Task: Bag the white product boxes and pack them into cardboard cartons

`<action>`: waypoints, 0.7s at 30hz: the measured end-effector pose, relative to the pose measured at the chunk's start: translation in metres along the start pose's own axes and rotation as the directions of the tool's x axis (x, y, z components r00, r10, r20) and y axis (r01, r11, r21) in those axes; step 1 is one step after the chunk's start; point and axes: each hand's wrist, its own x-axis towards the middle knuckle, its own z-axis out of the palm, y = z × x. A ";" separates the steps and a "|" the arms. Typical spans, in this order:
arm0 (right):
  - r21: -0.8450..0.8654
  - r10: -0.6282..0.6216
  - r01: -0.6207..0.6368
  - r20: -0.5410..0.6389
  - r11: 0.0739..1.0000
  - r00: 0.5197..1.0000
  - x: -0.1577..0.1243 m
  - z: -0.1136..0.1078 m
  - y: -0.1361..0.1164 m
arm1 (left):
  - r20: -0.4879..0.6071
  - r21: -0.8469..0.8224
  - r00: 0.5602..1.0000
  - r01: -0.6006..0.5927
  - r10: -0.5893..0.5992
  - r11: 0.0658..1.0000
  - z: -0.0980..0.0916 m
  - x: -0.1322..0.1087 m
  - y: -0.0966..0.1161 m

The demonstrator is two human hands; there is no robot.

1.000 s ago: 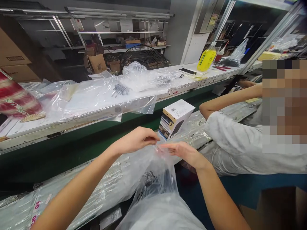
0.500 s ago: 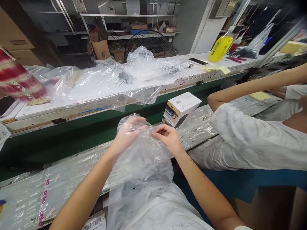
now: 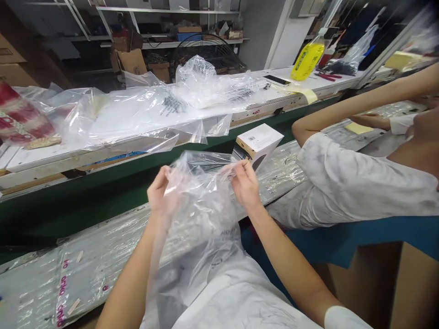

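Note:
A clear plastic bag (image 3: 200, 201) hangs in front of me over my lap, its mouth held up between both hands. My left hand (image 3: 161, 194) pinches the bag's left edge and my right hand (image 3: 244, 183) pinches the right edge, so the mouth is stretched wide. Something dark shows faintly inside the lower part of the bag. Just behind the bag a white product box (image 3: 258, 144) lies tilted on the foil-covered near ledge (image 3: 78, 269).
A person in a white shirt (image 3: 350, 183) leans on the ledge at my right, an elbow by the box. Across the green belt (image 3: 103, 192) a white bench (image 3: 44, 157) carries loose plastic bags (image 3: 147, 114), a yellow bottle (image 3: 307, 59) and a phone (image 3: 276, 80). A cardboard box (image 3: 404, 288) stands lower right.
My hands have moved apart and upward, pulling the bag's mouth open wider. The view has dipped and shifted a little; the person at my right has leaned further out of view.

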 end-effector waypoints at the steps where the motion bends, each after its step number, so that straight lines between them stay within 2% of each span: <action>1: 0.024 -0.025 0.027 -0.050 0.999 0.998 0.004 -0.006 -0.003 | 0.015 -0.087 1.000 -0.006 0.007 0.996 -0.007 0.008 -0.001; 3: -0.021 -0.082 0.080 -0.158 0.997 0.984 0.010 -0.021 -0.012 | 0.117 -0.156 0.992 0.070 -0.052 0.985 -0.021 0.026 -0.006; 5: -0.118 -0.119 0.098 -0.190 0.988 0.975 0.013 -0.038 -0.022 | 0.274 -0.005 0.947 0.176 -0.168 0.984 -0.028 0.043 -0.010; 7: -0.255 -0.169 0.135 -0.115 0.957 0.979 0.013 -0.052 -0.032 | 0.373 0.172 0.915 0.093 -0.152 0.981 -0.020 0.057 -0.008; 9: -0.439 -0.207 0.202 0.035 0.876 0.978 0.014 -0.062 -0.039 | 0.506 0.219 0.860 -0.048 -0.072 0.975 0.005 0.065 0.001; 10: -0.530 -0.208 0.231 0.104 0.816 0.973 0.016 -0.066 -0.043 | 0.596 0.252 0.798 -0.075 -0.093 0.965 0.022 0.067 0.006; 11: -0.608 -0.199 0.250 0.152 0.753 0.968 0.019 -0.070 -0.047 | 0.688 0.331 0.702 -0.081 -0.182 0.940 0.041 0.068 0.010; 12: -0.669 -0.176 0.253 0.181 0.699 0.968 0.024 -0.073 -0.052 | 0.745 0.444 0.589 -0.085 -0.314 0.892 0.059 0.068 0.013; 13: -0.712 -0.144 0.235 0.188 0.661 0.972 0.030 -0.078 -0.059 | 0.753 0.553 0.488 -0.107 -0.441 0.826 0.076 0.069 0.013; 14: -0.743 -0.094 0.198 0.180 0.639 0.979 0.038 -0.086 -0.066 | 0.739 0.625 0.418 -0.133 -0.528 0.769 0.090 0.072 0.011; 15: -0.760 -0.007 0.149 0.187 0.633 0.982 0.046 -0.095 -0.074 | 0.732 0.651 0.376 -0.141 -0.568 0.746 0.100 0.077 0.005; 16: -0.758 0.128 0.103 0.240 0.644 0.962 0.054 -0.108 -0.081 | 0.747 0.631 0.354 -0.113 -0.563 0.767 0.107 0.084 -0.003; 17: -0.739 0.289 0.065 0.342 0.671 0.894 0.062 -0.123 -0.087 | 0.773 0.578 0.347 -0.040 -0.531 0.815 0.110 0.092 -0.012; 18: -0.693 0.426 0.028 0.474 0.721 0.771 0.068 -0.140 -0.089 | 0.799 0.502 0.345 0.065 -0.492 0.862 0.110 0.101 -0.023; 19: -0.613 0.493 -0.028 0.606 0.789 0.624 0.073 -0.159 -0.088 | 0.814 0.422 0.357 0.178 -0.458 0.889 0.110 0.111 -0.034; 20: -0.511 0.492 -0.115 0.705 0.852 0.511 0.075 -0.178 -0.081 | 0.809 0.349 0.392 0.281 -0.439 0.894 0.109 0.121 -0.045; 21: -0.407 0.461 -0.218 0.747 0.887 0.479 0.076 -0.196 -0.070 | 0.789 0.306 0.426 0.353 -0.443 0.884 0.109 0.130 -0.056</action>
